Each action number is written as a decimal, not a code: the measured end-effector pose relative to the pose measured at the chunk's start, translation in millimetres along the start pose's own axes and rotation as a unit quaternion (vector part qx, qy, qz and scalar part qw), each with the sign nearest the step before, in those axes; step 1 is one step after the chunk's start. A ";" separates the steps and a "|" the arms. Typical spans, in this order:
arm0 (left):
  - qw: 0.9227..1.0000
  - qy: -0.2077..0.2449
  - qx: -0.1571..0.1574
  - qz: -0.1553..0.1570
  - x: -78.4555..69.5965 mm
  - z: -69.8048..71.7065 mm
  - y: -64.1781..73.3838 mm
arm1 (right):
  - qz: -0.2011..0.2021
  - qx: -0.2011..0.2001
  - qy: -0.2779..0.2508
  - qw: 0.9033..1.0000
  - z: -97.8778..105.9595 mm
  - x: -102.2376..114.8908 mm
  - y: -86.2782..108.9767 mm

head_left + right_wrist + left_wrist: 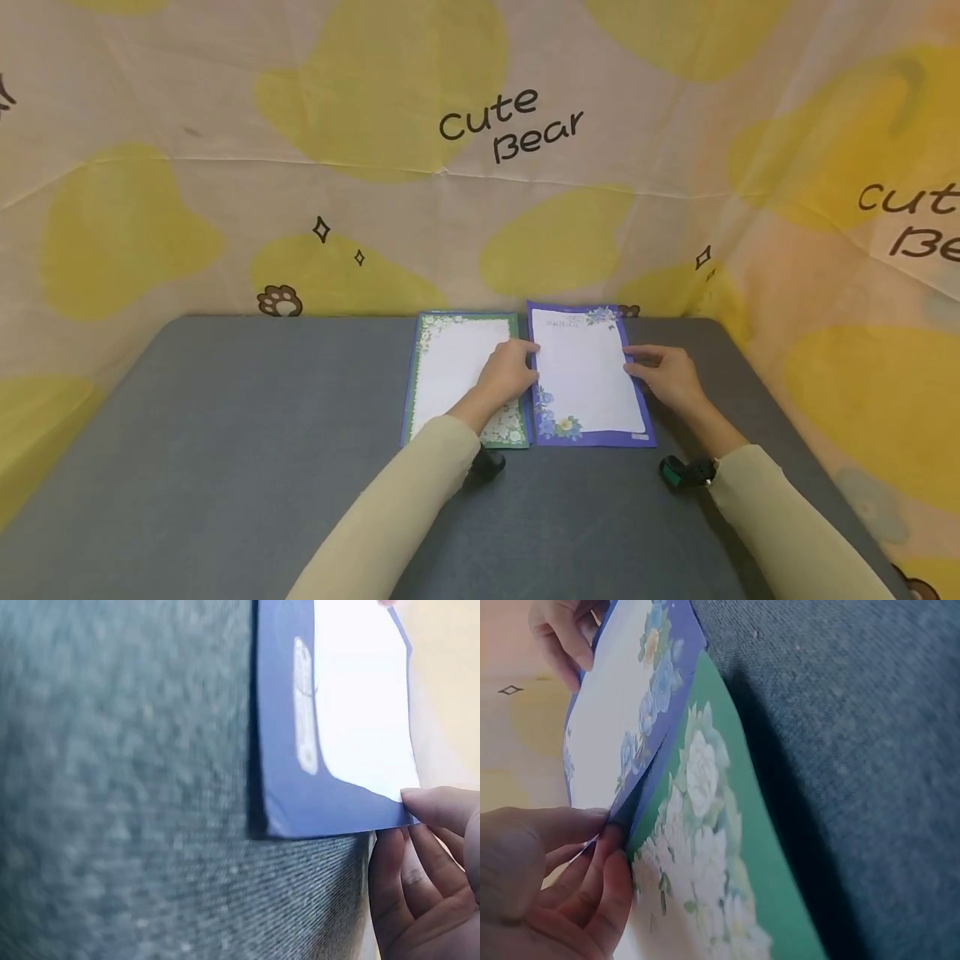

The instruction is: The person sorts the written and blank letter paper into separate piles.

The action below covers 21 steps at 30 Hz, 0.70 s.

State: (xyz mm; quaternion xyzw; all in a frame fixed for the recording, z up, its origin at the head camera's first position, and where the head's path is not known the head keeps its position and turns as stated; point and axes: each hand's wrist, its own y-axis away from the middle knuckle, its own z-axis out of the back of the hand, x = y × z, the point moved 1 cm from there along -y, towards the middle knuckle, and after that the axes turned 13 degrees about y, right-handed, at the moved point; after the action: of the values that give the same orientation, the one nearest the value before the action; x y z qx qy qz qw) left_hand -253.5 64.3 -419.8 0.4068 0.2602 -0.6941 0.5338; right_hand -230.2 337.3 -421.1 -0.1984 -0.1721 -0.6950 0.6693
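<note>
Pinching the purple-bordered sheet [585,375] by opposite long edges with left hand [510,369] and right hand [670,377], I hold it just right of the green-bordered sheet [453,367] over the grey table [225,458], light, even pressure seeming best against creases.

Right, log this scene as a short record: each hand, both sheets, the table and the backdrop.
Left hand: pinches the left edge of the blue-bordered sheet
Right hand: pinches that sheet's right edge
Blue-bordered sheet pattern: blue flowers, white middle
Green-bordered sheet: left of the blue-bordered sheet, white flowers
Table: dark gray
Backdrop: cloth, yellow patches, "Cute Bear" lettering
</note>
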 end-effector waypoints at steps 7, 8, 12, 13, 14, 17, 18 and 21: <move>0.999 -0.027 0.022 -0.006 -1.4 1.7 -0.7 | 0.013 0.036 0.013 0.999 3.0 -2.8 -2.8; 0.999 -0.029 0.023 -0.006 -1.9 1.8 -1.1 | 0.013 0.040 0.014 0.999 3.8 -2.5 -2.9; 0.999 -0.043 0.025 -0.003 -4.0 1.6 -1.7 | 0.013 0.048 0.018 0.999 4.6 -1.3 -3.1; 0.999 -0.048 0.024 -0.002 -4.9 1.4 -1.6 | 0.014 0.048 0.021 0.999 4.5 -1.2 -3.2; 0.998 -0.053 0.023 -0.002 -5.9 1.2 -1.2 | 0.014 0.045 0.024 0.999 4.1 -1.3 -3.4; 0.997 -0.069 0.018 -0.004 -9.2 0.2 0.2 | 0.021 0.034 0.053 0.998 3.0 -1.4 -3.6; 0.997 -0.076 0.018 -0.005 -10.5 -0.2 0.8 | 0.024 0.030 0.065 0.997 2.4 -1.8 -4.0; 0.995 -0.095 0.022 -0.010 -12.6 -1.7 1.9 | 0.036 0.019 0.094 0.995 1.7 -1.8 -3.9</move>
State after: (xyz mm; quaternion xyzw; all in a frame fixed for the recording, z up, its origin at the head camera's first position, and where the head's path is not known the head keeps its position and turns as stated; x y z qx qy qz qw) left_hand -249.9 71.7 -410.0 0.3479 0.1973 -0.7403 0.5404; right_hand -233.9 339.9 -420.5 -0.1261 -0.1144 -0.6826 0.7107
